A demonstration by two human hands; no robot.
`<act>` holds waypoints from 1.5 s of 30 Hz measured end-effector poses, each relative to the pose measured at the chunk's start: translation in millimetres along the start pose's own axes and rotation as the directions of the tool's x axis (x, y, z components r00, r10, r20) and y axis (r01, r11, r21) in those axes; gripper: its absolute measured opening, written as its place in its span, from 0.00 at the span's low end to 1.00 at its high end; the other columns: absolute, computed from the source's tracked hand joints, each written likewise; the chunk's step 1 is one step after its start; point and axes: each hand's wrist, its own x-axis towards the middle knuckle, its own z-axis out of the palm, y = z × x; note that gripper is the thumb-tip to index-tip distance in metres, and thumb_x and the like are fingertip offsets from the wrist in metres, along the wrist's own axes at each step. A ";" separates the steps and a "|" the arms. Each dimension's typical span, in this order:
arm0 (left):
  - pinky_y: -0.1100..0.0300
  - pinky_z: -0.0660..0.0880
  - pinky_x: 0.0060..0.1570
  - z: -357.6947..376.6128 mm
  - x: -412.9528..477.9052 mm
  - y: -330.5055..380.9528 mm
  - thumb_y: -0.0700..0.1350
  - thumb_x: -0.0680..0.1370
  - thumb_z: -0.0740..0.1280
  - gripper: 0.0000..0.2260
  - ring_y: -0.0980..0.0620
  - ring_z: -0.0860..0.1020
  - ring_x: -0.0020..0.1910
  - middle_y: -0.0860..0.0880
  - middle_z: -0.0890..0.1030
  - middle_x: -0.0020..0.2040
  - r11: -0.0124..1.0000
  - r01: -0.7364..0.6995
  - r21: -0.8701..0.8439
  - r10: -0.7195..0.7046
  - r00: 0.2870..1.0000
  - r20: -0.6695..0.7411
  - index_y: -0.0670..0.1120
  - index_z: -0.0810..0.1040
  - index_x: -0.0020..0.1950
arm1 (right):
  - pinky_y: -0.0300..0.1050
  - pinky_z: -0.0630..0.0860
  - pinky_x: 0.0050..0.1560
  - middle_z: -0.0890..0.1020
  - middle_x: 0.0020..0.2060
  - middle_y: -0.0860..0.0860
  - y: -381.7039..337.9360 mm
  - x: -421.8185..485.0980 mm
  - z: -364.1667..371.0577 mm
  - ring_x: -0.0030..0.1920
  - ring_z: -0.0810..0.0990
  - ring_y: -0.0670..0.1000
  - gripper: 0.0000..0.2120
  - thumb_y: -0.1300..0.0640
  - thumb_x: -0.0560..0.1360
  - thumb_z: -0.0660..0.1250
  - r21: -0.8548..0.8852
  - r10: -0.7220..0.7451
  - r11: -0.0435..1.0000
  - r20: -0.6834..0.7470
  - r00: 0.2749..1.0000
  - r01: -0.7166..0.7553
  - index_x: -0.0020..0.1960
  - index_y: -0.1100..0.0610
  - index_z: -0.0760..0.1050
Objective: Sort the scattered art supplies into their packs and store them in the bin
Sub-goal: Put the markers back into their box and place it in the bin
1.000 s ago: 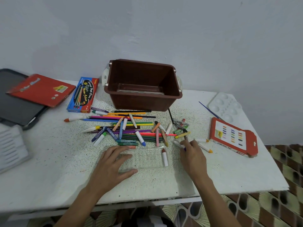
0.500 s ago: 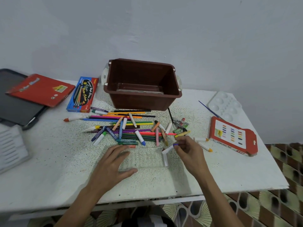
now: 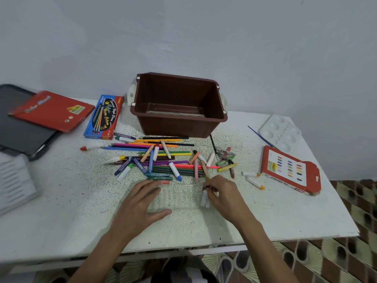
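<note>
Near the front edge of the table (image 3: 61,201) our left hand (image 3: 140,203) lies flat, fingers straight, on the clear tray (image 3: 181,198); our right hand (image 3: 224,196) pinches a pastel (image 3: 204,199) at the tray's right end. Light, waxy, brittle, we judge: grip its paper wrap gently.

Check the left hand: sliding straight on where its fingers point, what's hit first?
Likely the teal crayons at the pile's near edge, just beyond the left hand; depth is unclear, so it could pass above them.
</note>
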 end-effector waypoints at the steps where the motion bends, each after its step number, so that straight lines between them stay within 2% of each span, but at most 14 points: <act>1: 0.57 0.68 0.67 0.1 -0.1 -0.1 0.69 0.75 0.62 0.33 0.50 0.71 0.66 0.49 0.78 0.65 1.000 0.000 0.004 0.000 1.000 -0.003 0.39 0.83 0.58 | 0.29 0.66 0.43 0.79 0.43 0.51 -0.2 -0.4 3.6 0.41 0.75 0.47 0.08 0.66 0.77 0.66 -0.018 -0.011 1.000 0.001 1.000 0.011 0.53 0.61 0.82; 7: 0.56 0.65 0.66 0.8 -0.3 -0.2 0.69 0.74 0.62 0.32 0.50 0.72 0.65 0.50 0.79 0.64 0.999 0.012 0.035 -0.011 0.999 -0.032 0.42 0.84 0.57 | 0.42 0.72 0.44 0.79 0.46 0.55 -3.6 -9.2 24.6 0.45 0.77 0.55 0.11 0.65 0.76 0.67 -0.103 -0.031 0.994 -0.054 0.998 0.025 0.58 0.62 0.79; 10: 0.54 0.66 0.64 1.1 -0.9 -0.5 0.70 0.74 0.61 0.32 0.50 0.72 0.65 0.51 0.79 0.64 0.999 0.024 0.038 -0.023 0.999 -0.035 0.43 0.84 0.56 | 0.41 0.70 0.43 0.79 0.45 0.55 -1.8 -12.7 32.7 0.44 0.77 0.55 0.07 0.64 0.76 0.67 -0.110 -0.002 0.994 -0.104 0.995 -0.009 0.54 0.61 0.78; 14: 0.53 0.66 0.64 1.5 -1.1 -0.7 0.70 0.74 0.61 0.32 0.50 0.72 0.65 0.51 0.79 0.65 0.999 0.026 0.034 -0.025 0.999 -0.036 0.43 0.84 0.56 | 0.35 0.69 0.48 0.79 0.46 0.54 -0.3 -14.9 39.8 0.46 0.78 0.53 0.07 0.66 0.75 0.69 -0.123 -0.023 0.992 -0.136 0.990 0.006 0.52 0.62 0.80; 17: 0.54 0.65 0.64 0.5 -0.2 0.0 0.70 0.73 0.61 0.32 0.50 0.72 0.65 0.52 0.78 0.65 0.999 0.031 0.022 -0.030 0.999 -0.040 0.43 0.84 0.56 | 0.41 0.74 0.48 0.79 0.46 0.54 0.0 -17.2 43.9 0.45 0.78 0.54 0.07 0.68 0.72 0.71 -0.170 -0.071 0.984 -0.151 0.986 0.045 0.50 0.63 0.81; 22: 0.55 0.64 0.64 0.5 -0.7 0.1 0.70 0.73 0.61 0.33 0.50 0.72 0.65 0.51 0.79 0.65 0.999 0.033 0.022 -0.032 0.999 -0.034 0.43 0.84 0.56 | 0.45 0.76 0.44 0.79 0.47 0.53 1.4 -18.3 48.1 0.43 0.75 0.54 0.07 0.67 0.72 0.72 -0.223 -0.109 0.972 -0.176 0.978 0.069 0.50 0.63 0.81; 24: 0.55 0.64 0.64 0.7 -1.2 0.0 0.70 0.73 0.62 0.32 0.50 0.72 0.65 0.51 0.79 0.65 0.999 0.031 0.021 -0.030 0.999 -0.033 0.43 0.84 0.56 | 0.43 0.75 0.46 0.79 0.48 0.53 0.5 -19.3 47.4 0.44 0.76 0.53 0.06 0.67 0.73 0.71 -0.210 -0.125 0.974 -0.185 0.975 0.085 0.51 0.63 0.81; 26: 0.55 0.64 0.64 0.7 -1.0 0.2 0.70 0.73 0.62 0.32 0.50 0.72 0.65 0.51 0.79 0.65 0.999 0.030 0.019 -0.030 0.999 -0.031 0.43 0.84 0.57 | 0.35 0.71 0.50 0.77 0.49 0.54 -0.2 -20.8 42.5 0.46 0.76 0.51 0.07 0.66 0.76 0.68 -0.142 -0.104 0.987 -0.214 0.971 0.074 0.54 0.64 0.80; 29: 0.54 0.65 0.65 0.3 -0.6 -0.3 0.70 0.74 0.61 0.33 0.50 0.72 0.65 0.51 0.78 0.66 0.999 0.028 0.022 -0.028 1.000 -0.011 0.43 0.84 0.57 | 0.30 0.67 0.49 0.76 0.50 0.53 5.3 -20.6 29.2 0.46 0.74 0.47 0.10 0.65 0.77 0.67 -0.082 -0.023 0.997 -0.308 0.951 -0.002 0.58 0.64 0.79; 31: 0.53 0.67 0.65 0.1 -0.7 -1.2 0.70 0.74 0.61 0.33 0.50 0.72 0.66 0.51 0.78 0.66 0.999 0.031 0.017 -0.031 1.000 0.001 0.43 0.83 0.58 | 0.36 0.70 0.49 0.76 0.50 0.53 18.2 -19.9 19.4 0.47 0.75 0.48 0.11 0.65 0.76 0.68 -0.071 0.055 0.994 -0.366 0.929 -0.087 0.58 0.63 0.79; 36: 0.53 0.66 0.66 0.8 -1.7 -2.2 0.71 0.74 0.61 0.33 0.49 0.72 0.66 0.51 0.77 0.67 1.000 0.026 0.015 -0.026 1.000 0.012 0.43 0.82 0.61 | 0.51 0.76 0.48 0.77 0.54 0.60 62.4 -23.1 -4.9 0.52 0.78 0.61 0.12 0.64 0.77 0.67 -0.107 0.266 0.930 -0.465 0.844 -0.352 0.60 0.63 0.78; 40: 0.54 0.64 0.66 1.3 -0.5 -1.5 0.71 0.74 0.60 0.34 0.49 0.72 0.66 0.50 0.77 0.66 1.000 0.020 0.014 -0.020 1.000 0.011 0.44 0.81 0.61 | 0.57 0.75 0.51 0.74 0.61 0.63 85.8 -23.7 -18.4 0.56 0.75 0.65 0.17 0.61 0.77 0.66 -0.206 0.455 0.794 -0.423 0.784 -0.572 0.66 0.63 0.74; 43: 0.54 0.64 0.66 0.5 -0.8 -0.4 0.71 0.74 0.60 0.33 0.49 0.71 0.66 0.50 0.77 0.66 1.000 0.025 0.011 -0.025 1.000 0.013 0.44 0.81 0.61 | 0.57 0.75 0.47 0.76 0.57 0.64 94.8 -25.9 -19.3 0.51 0.75 0.65 0.15 0.60 0.77 0.65 -0.317 0.483 0.726 -0.398 0.780 -0.611 0.63 0.63 0.75; 45: 0.51 0.67 0.66 0.1 -1.2 -0.1 0.71 0.75 0.59 0.33 0.49 0.71 0.67 0.50 0.77 0.66 0.999 0.038 0.005 -0.038 0.999 0.027 0.45 0.80 0.62 | 0.55 0.75 0.44 0.78 0.52 0.63 96.4 -28.2 -18.2 0.48 0.75 0.64 0.12 0.61 0.77 0.64 -0.364 0.484 0.697 -0.396 0.780 -0.617 0.60 0.63 0.77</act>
